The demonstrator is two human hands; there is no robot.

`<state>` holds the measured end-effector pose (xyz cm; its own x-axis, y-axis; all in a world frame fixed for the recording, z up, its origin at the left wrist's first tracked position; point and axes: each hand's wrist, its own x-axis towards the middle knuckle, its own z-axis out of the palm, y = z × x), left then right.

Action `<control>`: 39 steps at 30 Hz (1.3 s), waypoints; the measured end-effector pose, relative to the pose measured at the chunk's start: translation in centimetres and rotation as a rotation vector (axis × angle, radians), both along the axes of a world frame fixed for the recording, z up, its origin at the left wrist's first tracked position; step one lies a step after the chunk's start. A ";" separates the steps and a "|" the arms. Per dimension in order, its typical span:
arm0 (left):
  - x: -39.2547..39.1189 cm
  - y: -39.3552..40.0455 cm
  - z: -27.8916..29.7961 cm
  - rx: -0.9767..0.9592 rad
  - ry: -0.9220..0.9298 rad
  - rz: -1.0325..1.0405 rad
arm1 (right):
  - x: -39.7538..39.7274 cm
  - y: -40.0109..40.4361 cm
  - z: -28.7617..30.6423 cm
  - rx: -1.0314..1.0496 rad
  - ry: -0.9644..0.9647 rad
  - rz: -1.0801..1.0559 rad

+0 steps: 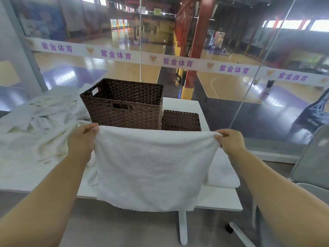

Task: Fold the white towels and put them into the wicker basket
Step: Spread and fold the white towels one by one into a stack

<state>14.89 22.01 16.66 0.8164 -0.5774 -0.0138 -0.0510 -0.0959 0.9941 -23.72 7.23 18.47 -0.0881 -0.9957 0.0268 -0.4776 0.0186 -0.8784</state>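
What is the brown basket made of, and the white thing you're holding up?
The wicker basket looks like woven strips, dark brown with a slight sheen; whether plastic or real cane, I cannot tell. The towel, held at its top corners by the left hand and right hand, looks like soft terry cloth: fuzzy, matte, hanging limp.

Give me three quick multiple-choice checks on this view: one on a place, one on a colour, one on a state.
1. Where is the pile of unfolded towels? A left of the wicker basket; B inside it; C on the chair.
2. What colour is the basket? A white; B dark brown; C grey.
3. How is the held towel? A rolled up; B lying flat; C hanging spread between both hands.

A: the heap lies on the table's left side.
B: its weave is dark brown.
C: the left hand and right hand each pinch a top corner.
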 end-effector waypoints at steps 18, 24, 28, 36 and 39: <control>-3.1 6.1 3.5 0.030 -0.194 -0.070 | -2.9 5.6 5.1 0.046 -0.091 0.149; -4.4 7.8 4.0 0.060 -0.437 -0.044 | -3.6 7.1 5.4 -0.191 0.072 0.007; -5.2 8.3 4.1 0.014 -0.480 -0.035 | -3.9 7.8 5.1 -0.255 0.038 0.063; -4.6 8.5 1.5 0.064 -0.376 -0.032 | -3.9 7.9 2.2 -0.132 0.131 0.116; -3.9 7.7 0.9 0.110 -0.370 -0.034 | -3.2 7.3 0.9 -0.082 0.160 0.102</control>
